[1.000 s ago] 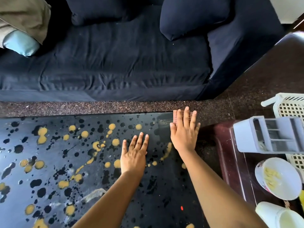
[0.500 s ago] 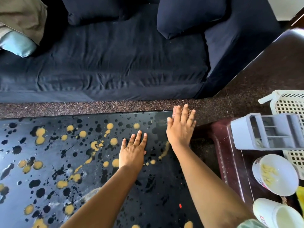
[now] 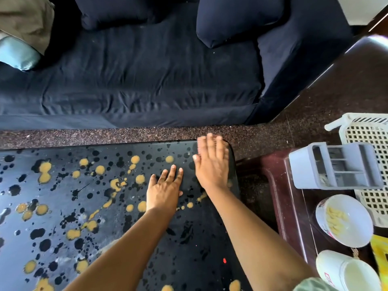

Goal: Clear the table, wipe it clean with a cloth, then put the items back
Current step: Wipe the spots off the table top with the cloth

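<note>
Step in hand: wiping, judged.
Table [image 3: 63,206]: spattered top.
Left hand [image 3: 164,191]: fingers straight, flat on the top.
Right hand [image 3: 212,164]: blurred, fingers straight, pressed at the far corner, just right of the left fingertips.
Cloth: not visible; possibly under the right fingers.
Grey organiser [image 3: 336,168], bowl [image 3: 344,220]: well right of the fingers.
Next: sweep left, keeping pressure.
</note>
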The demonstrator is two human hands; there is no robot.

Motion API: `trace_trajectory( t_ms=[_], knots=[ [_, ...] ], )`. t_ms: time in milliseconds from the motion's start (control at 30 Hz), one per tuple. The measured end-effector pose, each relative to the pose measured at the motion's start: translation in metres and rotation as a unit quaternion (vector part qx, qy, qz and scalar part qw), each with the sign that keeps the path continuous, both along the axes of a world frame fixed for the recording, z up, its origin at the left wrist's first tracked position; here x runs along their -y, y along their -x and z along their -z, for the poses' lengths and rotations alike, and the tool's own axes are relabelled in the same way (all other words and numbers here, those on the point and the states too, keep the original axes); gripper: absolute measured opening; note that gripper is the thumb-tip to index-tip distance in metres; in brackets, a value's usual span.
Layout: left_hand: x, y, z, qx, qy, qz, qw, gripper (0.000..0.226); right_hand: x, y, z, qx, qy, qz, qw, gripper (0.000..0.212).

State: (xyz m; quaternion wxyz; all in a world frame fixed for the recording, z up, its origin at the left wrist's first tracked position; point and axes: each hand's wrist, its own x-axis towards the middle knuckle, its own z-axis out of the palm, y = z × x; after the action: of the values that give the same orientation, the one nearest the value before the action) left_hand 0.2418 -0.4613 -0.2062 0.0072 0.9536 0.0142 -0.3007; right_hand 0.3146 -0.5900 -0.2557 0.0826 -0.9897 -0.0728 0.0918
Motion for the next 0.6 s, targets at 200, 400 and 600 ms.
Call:
trace_trajectory(
  t_ms=[200, 400, 600],
  knots=[
    [0.004, 0.002, 0.000, -0.009, 0.004, -0.003, 1.000, 0.065, 0.050, -0.006, 0.003, -0.007, 0.008, 0.011, 1.000, 0.059],
    [0.001, 0.001, 0.002, 0.006, 0.014, -0.009, 1.000, 0.065, -0.005, -0.007, -0.008, -0.009, -0.015, 0.023, 1.000, 0.059],
    [0.001, 0.002, 0.002, -0.001, 0.018, -0.008, 1.000, 0.065, 0.038, -0.017, 0.000, 0.003, 0.006, -0.002, 1.000, 0.058]
  ],
)
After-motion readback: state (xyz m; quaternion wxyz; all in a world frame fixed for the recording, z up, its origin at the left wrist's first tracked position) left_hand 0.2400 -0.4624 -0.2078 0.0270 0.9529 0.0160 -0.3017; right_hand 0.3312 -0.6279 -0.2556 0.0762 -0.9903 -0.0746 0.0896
